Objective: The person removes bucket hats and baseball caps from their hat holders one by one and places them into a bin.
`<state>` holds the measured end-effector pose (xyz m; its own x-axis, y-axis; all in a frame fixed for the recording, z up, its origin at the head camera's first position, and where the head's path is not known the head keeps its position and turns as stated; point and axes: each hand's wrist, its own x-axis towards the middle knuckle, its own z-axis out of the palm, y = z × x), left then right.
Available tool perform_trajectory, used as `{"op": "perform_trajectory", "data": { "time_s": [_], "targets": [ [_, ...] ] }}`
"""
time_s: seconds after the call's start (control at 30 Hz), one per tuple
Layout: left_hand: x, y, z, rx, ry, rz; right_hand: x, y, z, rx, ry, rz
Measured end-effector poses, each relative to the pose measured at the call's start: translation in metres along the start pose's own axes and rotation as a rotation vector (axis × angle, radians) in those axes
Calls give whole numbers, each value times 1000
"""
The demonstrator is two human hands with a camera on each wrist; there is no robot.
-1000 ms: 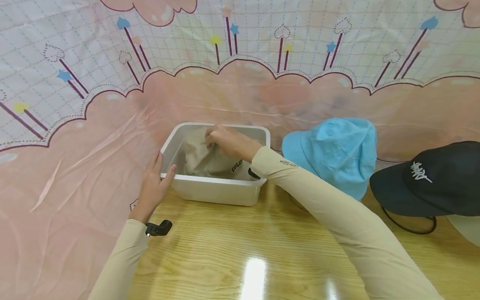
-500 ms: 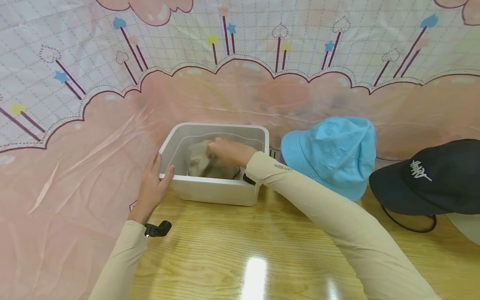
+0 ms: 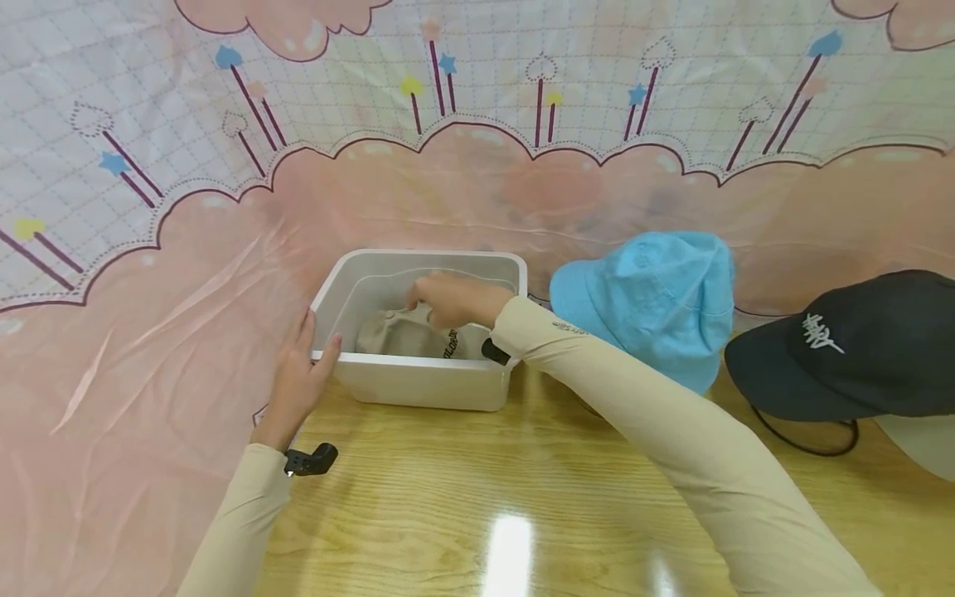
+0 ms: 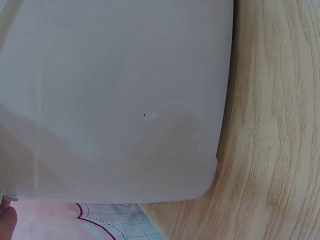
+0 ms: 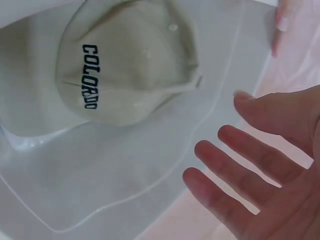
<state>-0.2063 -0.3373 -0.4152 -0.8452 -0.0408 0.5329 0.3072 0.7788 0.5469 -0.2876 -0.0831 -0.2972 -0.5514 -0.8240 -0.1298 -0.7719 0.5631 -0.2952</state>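
Inside the white plastic bin (image 3: 425, 385) lies a beige cap (image 5: 135, 65) with dark COLORADO lettering, its brim toward the right end. My right hand (image 3: 457, 300) hovers over the cap; in the right wrist view its fingers (image 5: 225, 195) are spread apart, touching nothing. At the bin's left rim rests my left hand (image 3: 298, 377), fingers along the outside and thumb near the front corner. In the left wrist view the bin's outer wall (image 4: 125, 100) fills most of the picture, and only a bit of a finger shows at the lower left.
A light blue bucket hat (image 3: 656, 298) stands right of the bin, partly behind the right sleeve. Farther right sits a black cap (image 3: 858, 352) with white characters, over a beige brim (image 3: 921, 444). The wooden table (image 3: 395, 506) meets a pink patterned cloth (image 3: 149, 373) at left and behind.
My right hand has lowered the beige cap into the bin and let it go, then risen a little off it. The left hand stays at the rim. The view has shifted slightly.
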Motion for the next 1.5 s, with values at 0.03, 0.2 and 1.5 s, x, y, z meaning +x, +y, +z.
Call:
{"op": "perform_trajectory", "data": {
  "time_s": [0.03,0.2,1.5],
  "targets": [
    [0,0,0,-1,-1,-3,-2,0,-2,-2,23,-16],
    [0,1,-1,-6,-8,-15,-15,-2,-14,27,112,-72],
    [-3,8,-3,16,-44,-74,-133,5,-73,-8,389,-107]
  ]
}}
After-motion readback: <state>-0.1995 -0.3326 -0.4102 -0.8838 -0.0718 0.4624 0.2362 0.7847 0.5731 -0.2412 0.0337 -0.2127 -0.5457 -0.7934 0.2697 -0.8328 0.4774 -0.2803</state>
